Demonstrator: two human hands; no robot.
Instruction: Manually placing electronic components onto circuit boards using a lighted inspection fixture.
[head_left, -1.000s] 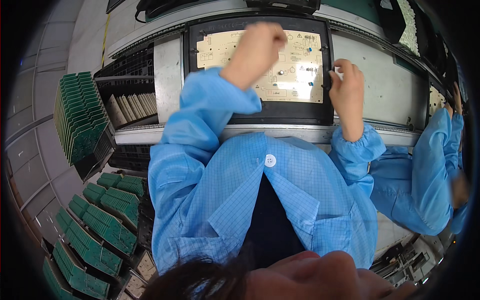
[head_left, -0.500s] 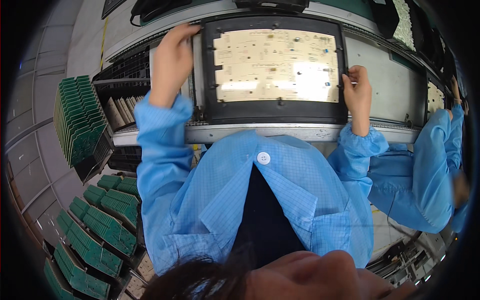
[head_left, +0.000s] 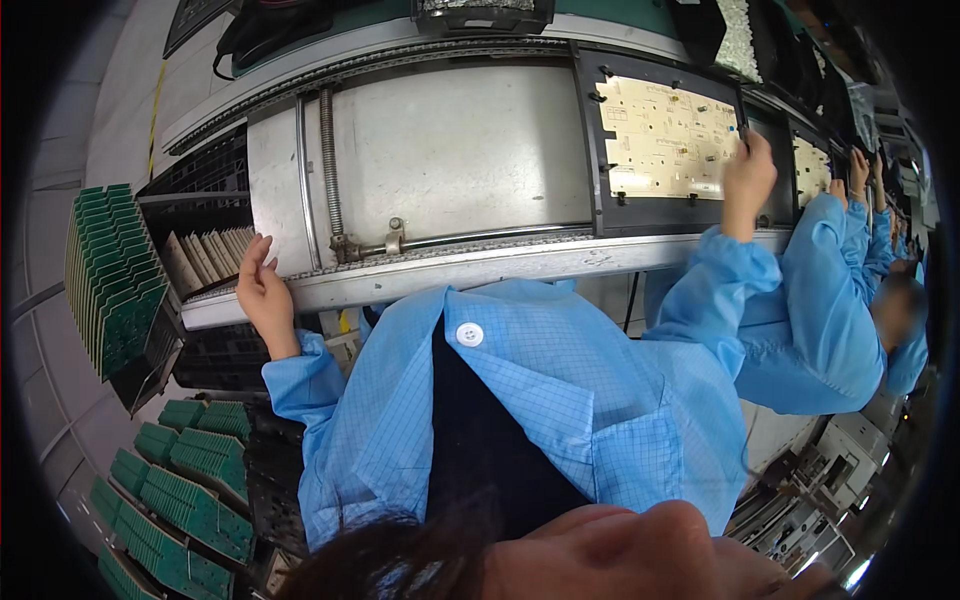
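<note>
One board (head_left: pixel 665 140) sits in its frame (head_left: pixel 650 212) along the rail (head_left: pixel 450 264). The right hand (head_left: pixel 750 182) meets the frame's right edge, grip unclear; the left hand (head_left: pixel 265 293) is well apart, empty, loosely curled. Overpushing could knock the next board (head_left: pixel 811 172), jarring both.

The person is wearing a light-blue work coat (head_left: pixel 530 350) with fine, darker grid lines crossing its cloth, and a round white button (head_left: pixel 469 334) is sitting at the front, above a neckline opening in a deep V over a black top (head_left: pixel 475 430). A squarish patch pocket (head_left: pixel 638 462) is lying on the right chest. Long, loose blue sleeves (head_left: pixel 722 300) are creasing along the arms, leaving the left hand (head_left: pixel 264 298) and right hand (head_left: pixel 750 180) bare.
</note>
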